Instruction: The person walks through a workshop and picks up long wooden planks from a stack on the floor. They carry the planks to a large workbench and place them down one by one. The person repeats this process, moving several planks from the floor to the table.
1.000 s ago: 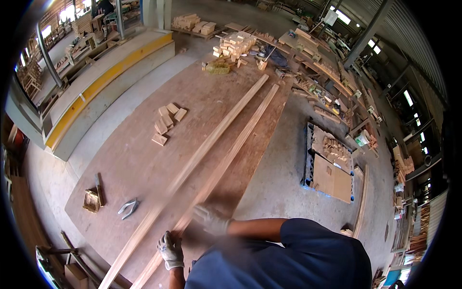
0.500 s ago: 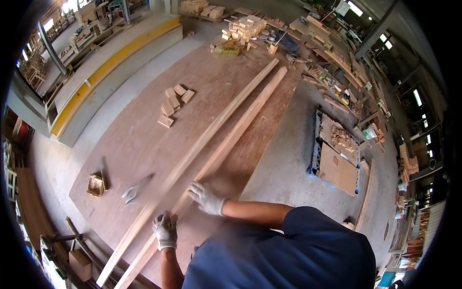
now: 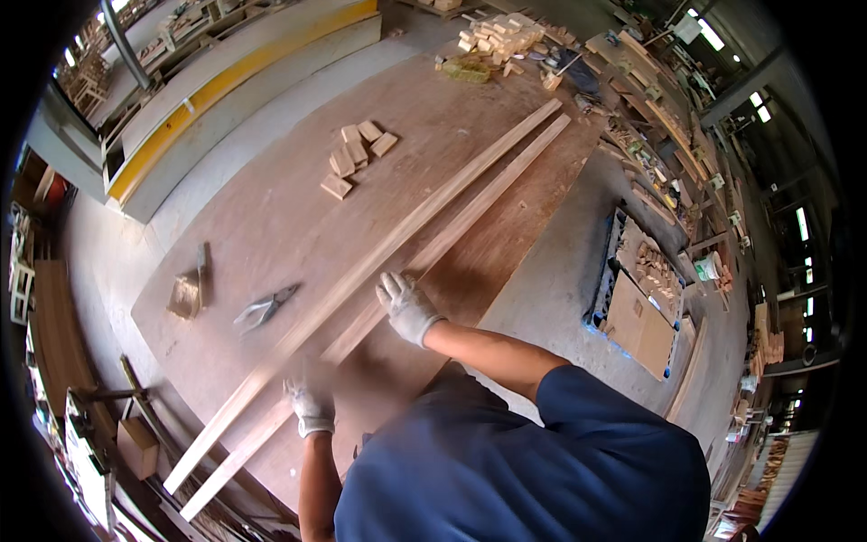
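Two long wooden strips lie side by side across a brown plywood board: the far strip (image 3: 397, 232) and the near strip (image 3: 488, 192), a narrow gap between them. Both hands wear pale work gloves. My right hand (image 3: 408, 312) rests on the near strip around its middle, fingers stretched across it. Closer to that strip's lower-left end, my left hand (image 3: 312, 411) is at its edge; its fingertips are smeared, so their grip is unclear. Left of the far strip lie pliers (image 3: 264, 308), with a small open box (image 3: 187, 295) and a brush-like handled tool (image 3: 203, 261) beyond them.
Several small wood blocks (image 3: 343, 163) lie on the board's far left part. A larger block pile (image 3: 506, 34) sits at the back. On the right, a dark pallet with cardboard (image 3: 639, 330) stands on the floor. A yellow-edged bench (image 3: 208, 93) runs along the left.
The view has shifted, so the board and strips appear higher and further right. My right hand has moved a little farther along the near strip. My left hand stays by its lower-left part.
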`<move>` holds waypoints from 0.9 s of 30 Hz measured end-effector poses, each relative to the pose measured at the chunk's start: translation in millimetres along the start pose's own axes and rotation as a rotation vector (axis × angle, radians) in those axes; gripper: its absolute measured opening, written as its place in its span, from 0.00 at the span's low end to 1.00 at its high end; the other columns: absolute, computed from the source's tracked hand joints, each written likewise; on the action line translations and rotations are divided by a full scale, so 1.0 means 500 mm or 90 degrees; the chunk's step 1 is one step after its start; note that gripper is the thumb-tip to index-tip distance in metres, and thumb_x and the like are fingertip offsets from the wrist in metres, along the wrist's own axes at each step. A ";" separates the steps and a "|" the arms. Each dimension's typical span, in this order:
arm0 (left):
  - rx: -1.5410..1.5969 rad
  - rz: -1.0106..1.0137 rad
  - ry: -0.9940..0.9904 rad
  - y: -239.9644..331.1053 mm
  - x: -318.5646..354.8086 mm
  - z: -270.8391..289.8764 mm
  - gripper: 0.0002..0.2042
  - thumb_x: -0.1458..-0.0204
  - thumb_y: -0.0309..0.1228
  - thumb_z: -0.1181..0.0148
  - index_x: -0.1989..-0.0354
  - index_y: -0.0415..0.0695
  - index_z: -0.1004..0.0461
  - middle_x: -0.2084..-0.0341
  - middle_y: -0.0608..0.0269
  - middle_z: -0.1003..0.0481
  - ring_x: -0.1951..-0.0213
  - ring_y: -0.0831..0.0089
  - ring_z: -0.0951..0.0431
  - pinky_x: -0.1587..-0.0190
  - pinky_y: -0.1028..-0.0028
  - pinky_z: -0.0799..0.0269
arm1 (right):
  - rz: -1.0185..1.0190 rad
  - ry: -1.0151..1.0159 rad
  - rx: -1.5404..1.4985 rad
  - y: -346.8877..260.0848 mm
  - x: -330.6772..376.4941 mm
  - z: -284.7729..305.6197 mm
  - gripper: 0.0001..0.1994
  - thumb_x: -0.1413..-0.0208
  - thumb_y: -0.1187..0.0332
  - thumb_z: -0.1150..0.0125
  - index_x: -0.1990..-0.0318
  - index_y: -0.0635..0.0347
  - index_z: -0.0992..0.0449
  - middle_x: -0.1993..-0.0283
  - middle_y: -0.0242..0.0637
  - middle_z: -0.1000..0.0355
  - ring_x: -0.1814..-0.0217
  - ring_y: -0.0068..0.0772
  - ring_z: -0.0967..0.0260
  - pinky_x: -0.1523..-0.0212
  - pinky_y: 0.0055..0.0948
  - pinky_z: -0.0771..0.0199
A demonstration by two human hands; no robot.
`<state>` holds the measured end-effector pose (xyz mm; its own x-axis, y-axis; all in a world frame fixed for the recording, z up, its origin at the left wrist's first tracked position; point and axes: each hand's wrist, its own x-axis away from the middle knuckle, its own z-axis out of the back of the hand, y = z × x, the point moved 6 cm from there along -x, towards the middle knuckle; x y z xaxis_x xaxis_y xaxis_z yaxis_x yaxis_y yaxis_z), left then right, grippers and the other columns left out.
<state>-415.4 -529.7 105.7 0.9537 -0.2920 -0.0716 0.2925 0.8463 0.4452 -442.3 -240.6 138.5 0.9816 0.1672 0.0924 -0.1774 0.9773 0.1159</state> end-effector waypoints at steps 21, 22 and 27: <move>-0.056 0.051 -0.099 0.086 0.130 0.000 0.41 0.51 0.33 0.42 0.27 0.37 0.51 0.27 0.42 0.52 0.25 0.44 0.59 0.25 0.46 0.71 | -0.069 -0.011 -0.089 0.170 0.093 -0.076 0.46 0.51 0.56 0.33 0.26 0.60 0.49 0.22 0.50 0.56 0.20 0.53 0.62 0.25 0.59 0.60; 0.015 0.050 -0.063 0.093 0.125 0.002 0.41 0.54 0.26 0.45 0.27 0.36 0.51 0.27 0.43 0.53 0.25 0.44 0.59 0.24 0.48 0.72 | -0.068 0.000 -0.084 0.162 0.093 -0.075 0.47 0.52 0.57 0.32 0.26 0.61 0.48 0.22 0.51 0.55 0.20 0.54 0.61 0.25 0.59 0.60; -0.057 0.006 -0.182 0.159 0.061 -0.011 0.39 0.51 0.29 0.47 0.28 0.36 0.49 0.27 0.42 0.51 0.25 0.47 0.57 0.24 0.50 0.68 | 0.004 -0.024 -0.085 0.062 0.064 -0.023 0.47 0.54 0.58 0.29 0.29 0.67 0.46 0.24 0.54 0.53 0.21 0.54 0.58 0.24 0.54 0.57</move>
<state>-362.4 -468.7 133.9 0.9019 -0.3865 0.1928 0.3003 0.8819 0.3633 -415.7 -203.7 133.5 0.9766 0.1710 0.1305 -0.1701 0.9853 -0.0177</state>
